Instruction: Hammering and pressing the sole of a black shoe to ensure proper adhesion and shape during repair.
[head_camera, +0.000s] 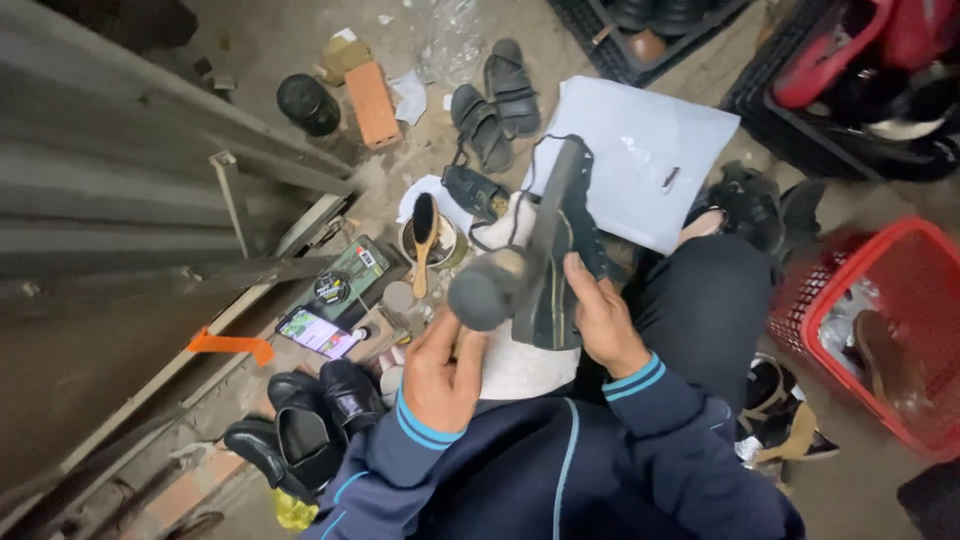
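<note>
My left hand (440, 372) is shut on a tool with a round grey head (486, 290), which looks like a hammer and is blurred. The head hangs just left of a black shoe (562, 250). That shoe stands upright above my lap, its dark sole edge pointing away from me. My right hand (603, 322) grips the shoe's lower right side, thumb on its face. A white cloth (520, 372) lies over my knees under both hands.
A brush in a small tin (424, 236), a lit phone (316, 331) and black dress shoes (312, 420) lie to the left. Sandals (496, 98), a brick (372, 102) and a white sheet (650, 150) lie ahead. A red basket (905, 240) stands at the right.
</note>
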